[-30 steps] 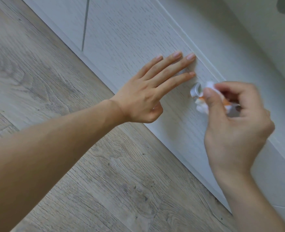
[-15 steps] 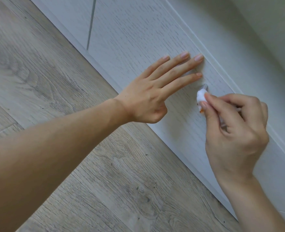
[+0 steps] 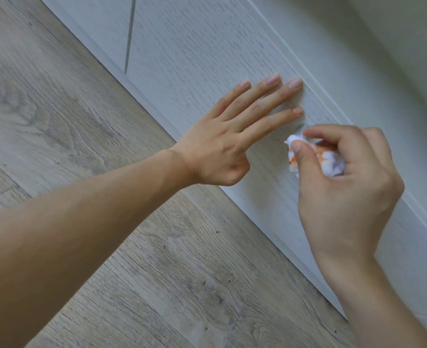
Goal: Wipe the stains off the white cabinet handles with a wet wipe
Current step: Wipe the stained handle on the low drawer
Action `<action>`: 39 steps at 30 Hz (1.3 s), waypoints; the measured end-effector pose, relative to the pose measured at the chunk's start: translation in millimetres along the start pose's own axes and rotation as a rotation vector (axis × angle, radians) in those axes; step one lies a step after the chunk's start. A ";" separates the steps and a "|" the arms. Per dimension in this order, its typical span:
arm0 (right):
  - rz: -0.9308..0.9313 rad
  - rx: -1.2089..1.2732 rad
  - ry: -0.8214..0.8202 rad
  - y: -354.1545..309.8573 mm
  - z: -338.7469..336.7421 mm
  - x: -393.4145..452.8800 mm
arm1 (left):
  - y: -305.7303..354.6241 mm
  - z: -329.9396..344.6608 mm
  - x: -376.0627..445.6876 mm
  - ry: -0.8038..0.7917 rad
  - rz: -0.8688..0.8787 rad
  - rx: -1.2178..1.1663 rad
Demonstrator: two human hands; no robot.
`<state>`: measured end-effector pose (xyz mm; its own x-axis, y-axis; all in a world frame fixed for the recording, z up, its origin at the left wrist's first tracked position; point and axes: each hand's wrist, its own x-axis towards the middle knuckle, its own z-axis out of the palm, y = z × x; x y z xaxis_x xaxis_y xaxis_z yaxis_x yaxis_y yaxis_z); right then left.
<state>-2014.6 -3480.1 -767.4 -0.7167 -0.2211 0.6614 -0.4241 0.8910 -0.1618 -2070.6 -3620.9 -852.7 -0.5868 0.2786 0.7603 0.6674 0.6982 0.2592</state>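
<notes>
1. Head view, progress: our right hand point(image 3: 343, 187) has its grip closed on a crumpled wet wipe point(image 3: 329, 163), pinched between thumb and forefinger and bunched against the palm. The wipe carries orange smears, so we judge some stain has already come off onto it. Its leading corner sits at the cabinet handle point(image 3: 303, 128) — only a small pale sliver of the handle shows beside the fingertips, the rest hidden behind wipe and hand.

2. Head view, what is left: we cannot tell whether the handle is clean, since so little of it shows. We judge the wiping of this handle to be under way, not finished. The task speaks of handles in the plural, and no other handle is in view, so more may remain.

3. Head view, the other hand: our left hand point(image 3: 228, 144) lies flat on the white cabinet door point(image 3: 195, 59), fingers straight and spread, its grip open and holding nothing — by our reading it steadies the door. Its forefinger tip is just beside the handle.

4. Head view, surroundings: grey wood-grain floor point(image 3: 81, 121) runs beneath the cabinet front, and a seam point(image 3: 129, 38) between two doors shows at upper left.

5. Head view, obstacles: nothing stands between wipe and handle; our own fingers crowd the spot and block our sight of it.
</notes>
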 end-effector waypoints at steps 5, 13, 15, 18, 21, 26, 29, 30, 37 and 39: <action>0.056 0.075 0.017 -1.2 6.1 9.9 | 0.1 -0.1 0.2 0.015 -0.005 -0.007; -0.353 -0.163 0.050 22.1 10.8 5.2 | -1.7 0.6 -0.4 0.035 0.000 -0.021; -0.380 -0.183 0.079 24.0 12.4 5.9 | -1.4 1.1 -0.1 0.039 -0.002 -0.021; -0.398 -0.182 0.156 25.3 14.8 3.8 | -0.1 0.9 -0.3 0.033 -0.006 -0.020; -0.406 -0.165 0.215 29.2 14.6 -1.6 | 0.2 -1.6 -0.5 0.017 -0.007 -0.021; -0.366 -0.180 0.286 32.8 14.4 -8.6 | 0.0 -5.7 -0.8 -0.014 0.003 -0.013; -0.326 -0.169 0.301 34.1 13.2 -12.0 | 1.4 -6.2 -0.8 -0.028 0.016 0.004; -0.314 -0.165 0.304 35.1 12.2 -13.5 | 1.8 -6.2 -0.8 -0.032 0.019 0.007; -0.234 -0.154 0.311 47.7 0.4 -28.9 | 2.3 -7.0 -0.8 -0.060 0.026 0.025; -0.222 -0.149 0.312 52.2 -3.0 -33.2 | 1.7 -7.2 -1.1 -0.073 0.028 0.029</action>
<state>-2011.3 -3425.0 -795.6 -0.4047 -0.3036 0.8626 -0.4481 0.8881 0.1023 -2065.6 -3624.8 -848.8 -0.6009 0.3451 0.7210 0.6712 0.7077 0.2207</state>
